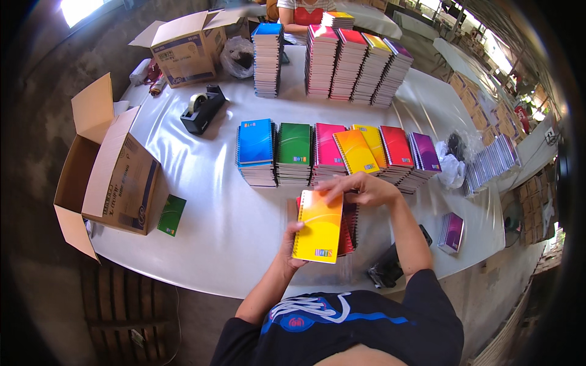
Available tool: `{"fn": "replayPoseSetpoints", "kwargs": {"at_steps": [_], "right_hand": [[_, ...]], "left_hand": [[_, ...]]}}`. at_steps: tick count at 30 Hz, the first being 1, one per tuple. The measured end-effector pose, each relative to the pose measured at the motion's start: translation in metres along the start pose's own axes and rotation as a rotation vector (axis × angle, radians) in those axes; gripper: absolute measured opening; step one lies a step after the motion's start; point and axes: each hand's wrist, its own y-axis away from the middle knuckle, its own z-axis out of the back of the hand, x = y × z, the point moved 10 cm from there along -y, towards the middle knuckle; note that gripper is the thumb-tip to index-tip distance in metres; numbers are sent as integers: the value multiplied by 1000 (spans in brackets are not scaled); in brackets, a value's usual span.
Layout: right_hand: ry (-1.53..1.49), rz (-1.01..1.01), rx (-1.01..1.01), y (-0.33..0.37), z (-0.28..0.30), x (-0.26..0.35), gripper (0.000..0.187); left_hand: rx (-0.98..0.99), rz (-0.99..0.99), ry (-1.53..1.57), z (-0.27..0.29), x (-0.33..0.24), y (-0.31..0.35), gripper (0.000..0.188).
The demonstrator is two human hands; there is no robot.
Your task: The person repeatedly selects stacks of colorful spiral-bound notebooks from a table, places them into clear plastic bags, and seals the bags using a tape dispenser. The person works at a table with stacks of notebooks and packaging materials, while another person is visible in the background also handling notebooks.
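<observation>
My left hand [289, 245] is closed on the left edge of a spiral-bound yellow notebook [317, 229], its thumb on the cover. Behind it show a red notebook [347, 238] and a darker spiral edge; whether they are in the same grip I cannot tell. My right hand [360, 188] reaches over the notebook's top right corner, fingers stretched out and touching the cover. Just beyond are stacks of notebooks in blue [255, 141], green [293, 144], pink [330, 145], yellow [369, 139], red [397, 146] and purple [425, 152]. An orange-yellow notebook [356, 152] lies aslant on top.
Open cardboard boxes [131, 177] stand left and far left, near a tape dispenser [203, 110]. Taller notebook stacks [320, 64] rise at the back, before another person [305, 13]. A green notebook [172, 215] lies left; purple notebooks [450, 232] and a black object [387, 266] lie right.
</observation>
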Motion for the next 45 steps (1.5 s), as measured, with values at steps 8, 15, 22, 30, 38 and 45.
{"fn": "replayPoseSetpoints", "kwargs": {"at_steps": [8, 15, 22, 30, 38, 45], "right_hand": [[1023, -659, -590, 39, 99, -96, 49], [1128, -782, -667, 51, 129, -101, 54], [1053, -679, -452, -2, 64, -56, 80], [1151, -554, -518, 8, 50, -82, 62], [1100, -468, -453, 1, 58, -76, 39], [1008, -303, -672, 5, 59, -58, 29]], "left_hand": [[-93, -133, -54, 3, -38, 40, 59], [55, -78, -108, -10, -63, 58, 57], [-25, -93, -150, 3, -90, 73, 58], [-162, -135, -276, 3, -102, 75, 55], [-7, -52, -253, -16, -95, 64, 54], [-31, -65, -299, -15, -89, 59, 56]]}}
